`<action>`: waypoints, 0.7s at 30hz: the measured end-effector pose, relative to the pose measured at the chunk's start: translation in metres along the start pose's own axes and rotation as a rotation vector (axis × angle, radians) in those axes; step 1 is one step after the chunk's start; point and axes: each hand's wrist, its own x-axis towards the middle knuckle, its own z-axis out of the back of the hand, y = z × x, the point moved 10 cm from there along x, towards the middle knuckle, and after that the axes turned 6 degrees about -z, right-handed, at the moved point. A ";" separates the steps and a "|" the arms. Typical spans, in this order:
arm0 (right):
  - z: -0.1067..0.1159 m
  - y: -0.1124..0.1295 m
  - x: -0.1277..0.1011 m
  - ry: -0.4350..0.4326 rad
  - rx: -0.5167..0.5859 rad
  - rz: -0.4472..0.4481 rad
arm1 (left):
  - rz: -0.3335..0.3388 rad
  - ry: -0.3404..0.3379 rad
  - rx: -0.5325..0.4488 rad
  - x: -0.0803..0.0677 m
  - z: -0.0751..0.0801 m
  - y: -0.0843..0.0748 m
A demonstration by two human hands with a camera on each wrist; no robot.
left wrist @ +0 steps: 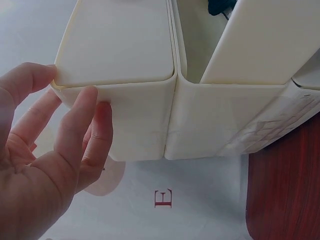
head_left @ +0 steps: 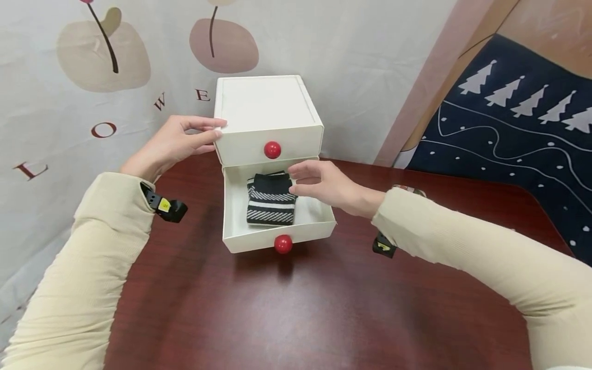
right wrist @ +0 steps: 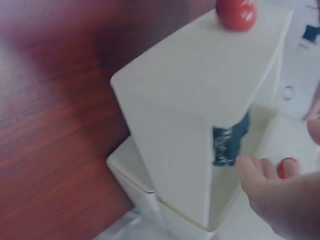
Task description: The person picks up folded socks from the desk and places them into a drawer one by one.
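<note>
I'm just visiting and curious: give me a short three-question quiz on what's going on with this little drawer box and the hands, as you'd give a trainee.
1. True or false: the lower drawer is pulled open while the upper drawer is closed.
2. What lies inside the open drawer? A) a folded dark striped sock B) a red ball C) a book
3. Which hand rests against the upper left corner of the drawer box?

Key:
1. True; each drawer has a red knob.
2. A, the folded dark striped sock, with the right hand just above it, its fingers relaxed.
3. The left hand, its fingertips against the box's side.
</note>
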 end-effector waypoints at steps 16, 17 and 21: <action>-0.015 0.001 -0.068 -0.109 0.019 0.328 | -0.018 -0.004 0.018 0.001 -0.004 -0.003; -0.020 -0.003 -0.070 -0.110 0.029 0.333 | -0.017 -0.003 0.016 0.000 -0.004 -0.002; -0.038 -0.017 -0.074 -0.111 0.075 0.365 | -0.018 -0.013 0.010 -0.001 -0.001 -0.001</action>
